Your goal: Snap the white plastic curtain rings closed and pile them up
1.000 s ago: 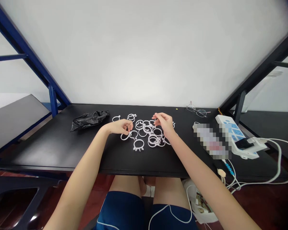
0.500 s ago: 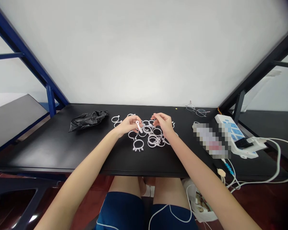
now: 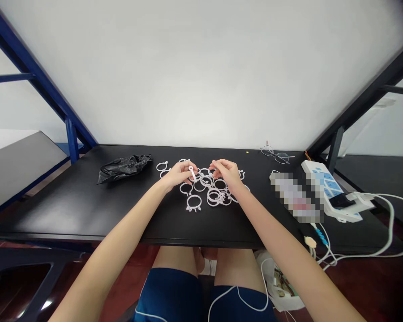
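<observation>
My left hand (image 3: 180,173) is closed on a slim white plastic piece (image 3: 192,173) with a small round eyelet at its upper end. It looks like one of the rings seen edge-on. To the right, my right hand (image 3: 227,172) hovers over the pile, thumb and fingertips pinched together; anything between them is too small to make out. Under and between both hands lie several white plastic rings (image 3: 215,196) with small knobs, some overlapping. One ring (image 3: 194,202) with several short pegs rests apart, nearer to me.
A crumpled black plastic bag (image 3: 124,168) lies left on the black tabletop (image 3: 63,197). Eyeglasses (image 3: 275,155) sit at the back right. A blurred-out flat object (image 3: 293,197), a white power strip (image 3: 329,185) and white cables (image 3: 389,223) occupy the right side.
The white piece in my left hand has tipped slightly to the left. My right hand has shifted a little left, still pinched.
</observation>
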A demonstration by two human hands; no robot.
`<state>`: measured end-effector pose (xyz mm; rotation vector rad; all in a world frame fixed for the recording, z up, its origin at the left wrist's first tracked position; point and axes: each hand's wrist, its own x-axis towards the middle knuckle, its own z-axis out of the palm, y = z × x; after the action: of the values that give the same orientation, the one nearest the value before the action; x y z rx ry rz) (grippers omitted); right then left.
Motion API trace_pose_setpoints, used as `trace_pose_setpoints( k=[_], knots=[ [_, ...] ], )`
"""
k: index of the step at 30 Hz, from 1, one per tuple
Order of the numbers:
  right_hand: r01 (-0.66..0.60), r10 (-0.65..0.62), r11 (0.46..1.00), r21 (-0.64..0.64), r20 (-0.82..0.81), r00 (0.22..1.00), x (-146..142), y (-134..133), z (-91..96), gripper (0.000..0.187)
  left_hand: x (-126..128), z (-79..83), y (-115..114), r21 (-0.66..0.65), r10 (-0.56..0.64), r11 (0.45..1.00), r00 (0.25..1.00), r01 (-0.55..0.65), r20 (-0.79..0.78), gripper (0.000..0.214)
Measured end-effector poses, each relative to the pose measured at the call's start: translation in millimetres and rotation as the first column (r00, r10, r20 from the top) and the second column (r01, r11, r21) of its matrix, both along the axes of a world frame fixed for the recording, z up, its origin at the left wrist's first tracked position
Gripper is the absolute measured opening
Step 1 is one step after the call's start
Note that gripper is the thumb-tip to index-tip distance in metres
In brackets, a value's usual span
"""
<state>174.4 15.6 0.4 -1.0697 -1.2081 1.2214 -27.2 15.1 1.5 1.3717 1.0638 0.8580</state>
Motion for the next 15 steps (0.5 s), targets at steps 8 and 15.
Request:
trace_pose_setpoints(
  k=[8,15],
  knots=[
    [-0.005,0.005,1.000,0.007,0.003,1.000,0.1,-0.8,1.3,0.029,-2.2,2.0,-0.6,0.063,0.012,0.998,0.998,-0.008,-0.068,0.024],
    [-0.002,0.002,1.000,-0.001,0.006,1.000,-0.1,-0.8,1.6,0.030,-2.7,1.0,-0.5,0.098,0.015,0.995,0.988,0.001,-0.153,0.023]
  ],
)
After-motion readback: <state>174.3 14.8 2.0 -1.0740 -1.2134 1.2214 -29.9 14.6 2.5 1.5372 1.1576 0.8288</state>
